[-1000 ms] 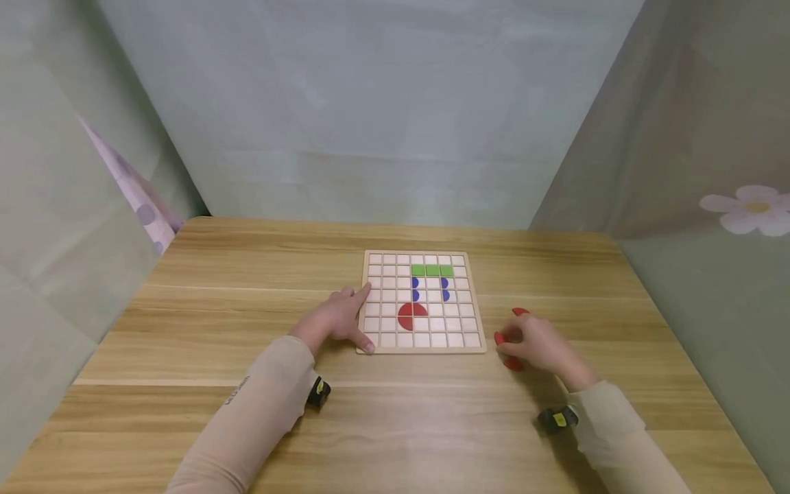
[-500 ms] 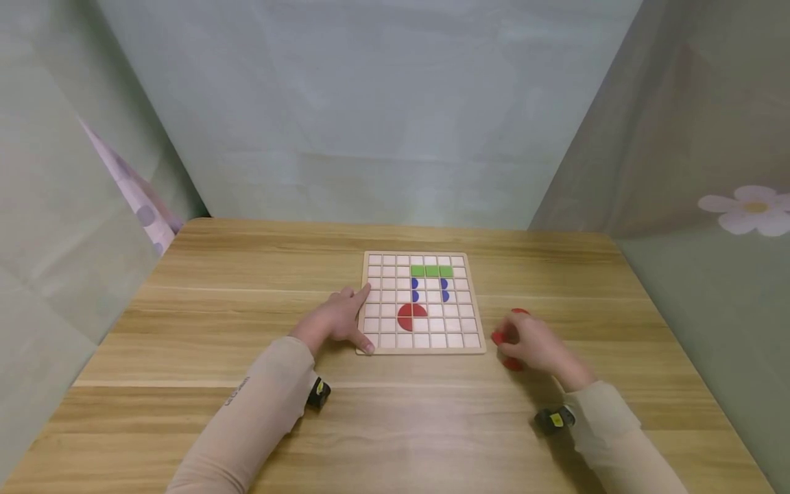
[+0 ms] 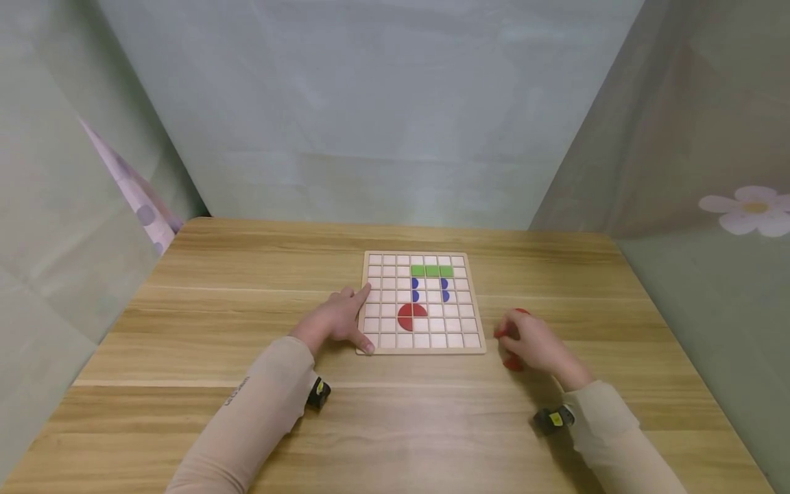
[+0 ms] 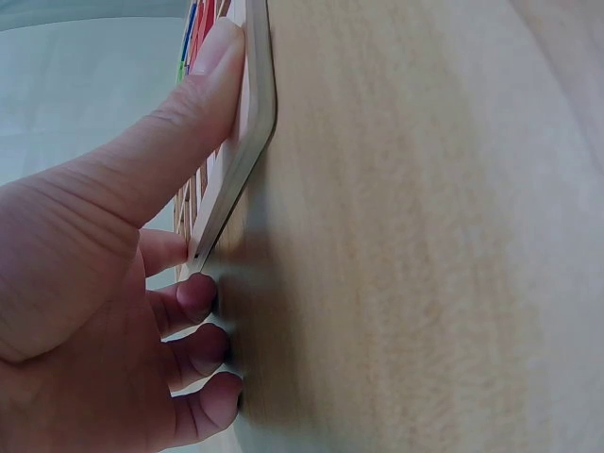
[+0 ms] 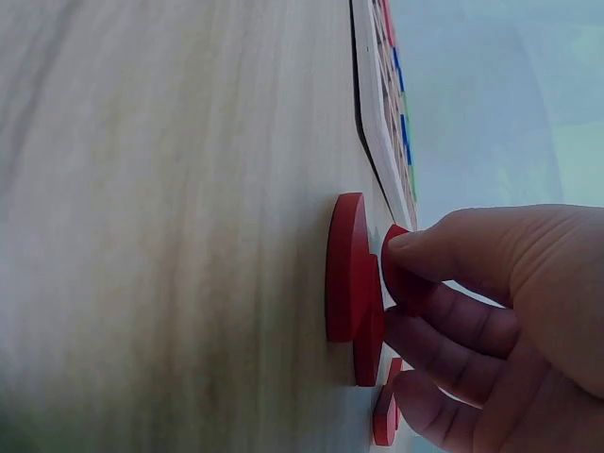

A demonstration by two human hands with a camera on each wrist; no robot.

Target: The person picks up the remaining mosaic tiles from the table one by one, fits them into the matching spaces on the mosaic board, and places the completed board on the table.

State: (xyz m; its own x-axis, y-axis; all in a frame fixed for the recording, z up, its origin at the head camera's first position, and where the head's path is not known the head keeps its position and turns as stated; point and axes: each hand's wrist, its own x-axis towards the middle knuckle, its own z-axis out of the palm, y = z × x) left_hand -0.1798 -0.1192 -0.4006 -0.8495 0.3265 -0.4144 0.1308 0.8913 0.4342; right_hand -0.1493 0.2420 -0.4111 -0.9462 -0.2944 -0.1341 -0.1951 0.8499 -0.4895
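Note:
A square wooden grid board point(image 3: 426, 350) lies on the table. It holds a row of green squares point(image 3: 432, 271), small blue half-rounds point(image 3: 415, 283) in two columns, and red quarter-circle tiles point(image 3: 405, 311). My left hand point(image 3: 336, 319) rests at its left side, thumb on the near corner and index finger on the left rim; the other fingertips touch the tabletop in the left wrist view. To the right of the board, my right hand point(image 3: 533, 343) pinches a red quarter-circle tile point(image 5: 404, 283) between thumb and fingers. More red tiles point(image 5: 347, 274) lie under and beside that hand.
The wood-grain table point(image 3: 395, 425) reaches back to a pale hanging cloth point(image 3: 382, 123). Cloth also hangs at both sides, the right one with a flower print point(image 3: 754, 207). Dark wrist cameras point(image 3: 318, 393) sit at both cuffs.
The right fingers have shifted slightly around the red tile, which shows less between them now. The left hand and the board keep their places.

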